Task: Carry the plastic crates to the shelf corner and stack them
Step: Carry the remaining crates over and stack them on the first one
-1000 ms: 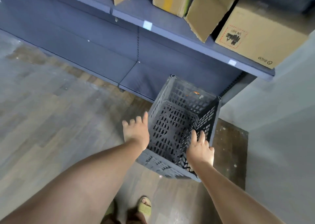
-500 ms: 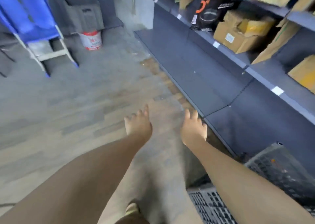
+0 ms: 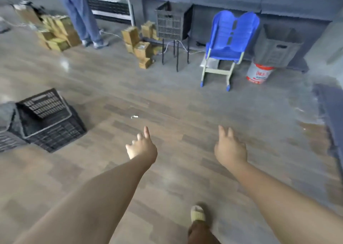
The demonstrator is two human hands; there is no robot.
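At the far left we see black plastic crates on the wood-patterned floor, one lying tilted inside another, with a grey crate just beside them at the frame edge. They sit well apart from both of our hands. Further back on the left, small cardboard boxes are piled on the floor, and a person in blue jeans stands just beside them.

Moving right, our left hand hangs over the bare floor, holding nothing, its fingers loosely spread and the forefinger pointing forward. Beyond it, at the back, more cardboard boxes are heaped next to a dark crate that rests on a thin-legged black stand.

Low in the middle, our foot in a pale yellow sandal is planted on the floor. Our right hand is also empty, fingers relaxed and parted, touching nothing.

Further right at the back stands a blue plastic chair on pale legs, and near it a white and red bucket. A grey crate-like bin sits just behind the bucket. The dark base of a shelf unit runs along the right edge; the picture is blurred there.
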